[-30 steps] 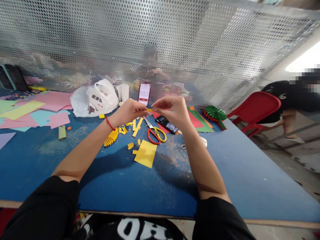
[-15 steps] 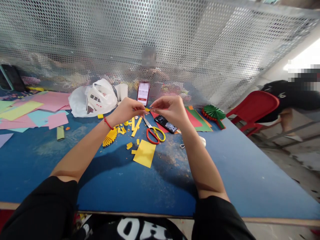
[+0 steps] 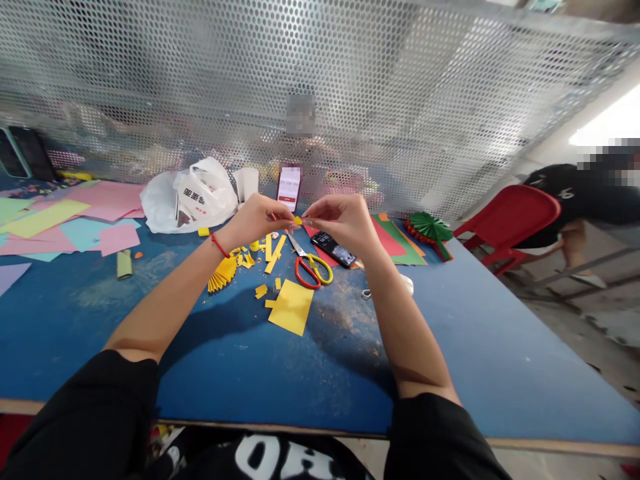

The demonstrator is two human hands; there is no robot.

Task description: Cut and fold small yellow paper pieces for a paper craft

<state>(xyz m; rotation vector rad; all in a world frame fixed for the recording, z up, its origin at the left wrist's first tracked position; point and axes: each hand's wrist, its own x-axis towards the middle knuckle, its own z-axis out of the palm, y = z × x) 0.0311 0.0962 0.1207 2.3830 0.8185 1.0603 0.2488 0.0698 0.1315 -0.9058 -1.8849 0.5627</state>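
Between my fingertips, raised over the far middle of the table, is a small piece of yellow paper [image 3: 298,220]. My left hand [image 3: 263,217], with a red string bracelet at the wrist, pinches it from the left. From the other side my right hand [image 3: 340,219] pinches it too. Scissors [image 3: 311,267] with one red and one yellow handle lie just below the hands. Nearer me is a yellow paper square [image 3: 291,307] with small scraps beside it. A pleated yellow paper fan [image 3: 222,275] lies under my left forearm, close to yellow strips [image 3: 275,254].
A phone [image 3: 289,189] stands upright against the perforated metal screen [image 3: 200,80]; another phone [image 3: 334,248] lies flat. White plastic bag [image 3: 205,197] and coloured paper sheets [image 3: 113,200] are left. A green pleated paper piece [image 3: 429,227] lies right. Someone sits by a red chair [image 3: 520,213].
Both hands stay pinched on the yellow paper piece, almost unmoved. The whole view has shifted very slightly.
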